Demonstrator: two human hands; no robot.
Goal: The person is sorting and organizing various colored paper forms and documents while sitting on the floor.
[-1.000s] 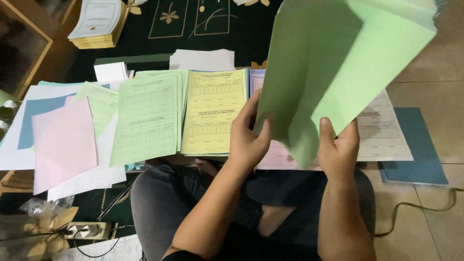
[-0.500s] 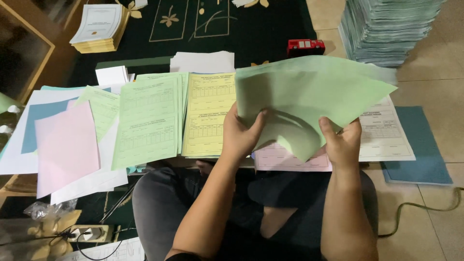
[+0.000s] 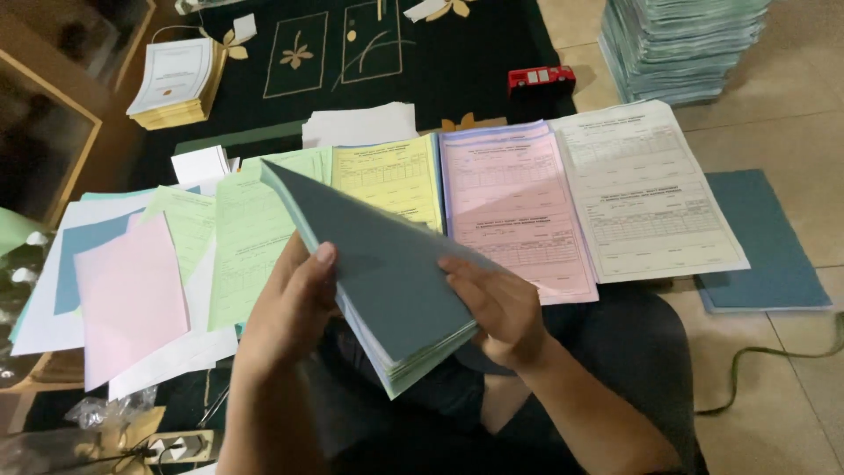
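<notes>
Dark floral rug (image 3: 413, 53) under yellow form (image 3: 391, 180), pink form (image 3: 514, 207), white form (image 3: 646, 189); my left hand (image 3: 294, 303) and right hand (image 3: 497, 308) grip a grey-green sheaf (image 3: 387, 277).

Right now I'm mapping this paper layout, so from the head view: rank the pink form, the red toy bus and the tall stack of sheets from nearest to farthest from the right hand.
1. Pink form, on the floor just beyond the right hand.
2. Red toy bus, farther up on the dark rug.
3. Tall stack of sheets, top right corner, farthest.
</notes>
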